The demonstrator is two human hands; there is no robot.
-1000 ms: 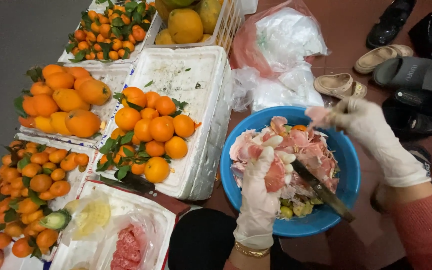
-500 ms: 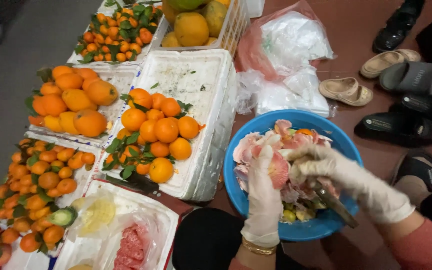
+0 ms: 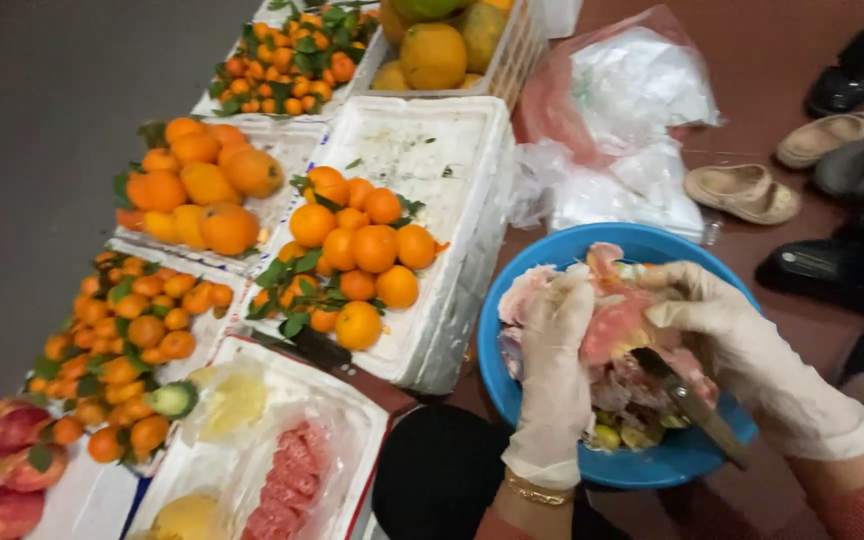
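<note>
Both hands wear thin white gloves and work over a blue bowl (image 3: 542,262) full of pink fruit peel and scraps. My left hand (image 3: 557,365) grips a pink peeled fruit piece (image 3: 614,325) from the left side. My right hand (image 3: 752,355) touches the same piece from the right, fingers curled on it, and holds a knife (image 3: 690,402) whose blade points down over the bowl's near rim. A gold bracelet shows at my left wrist.
White foam boxes hold oranges (image 3: 357,250), larger oranges (image 3: 197,190) and small tangerines (image 3: 127,340). A near foam tray (image 3: 282,470) holds wrapped peeled fruit. Plastic bags (image 3: 612,120) lie behind the bowl. Shoes and sandals (image 3: 742,190) sit at right on the brown floor.
My right hand came down from the bowl's far rim onto the fruit piece, bringing the knife with it. My left hand kept its hold and lifted the piece slightly.
</note>
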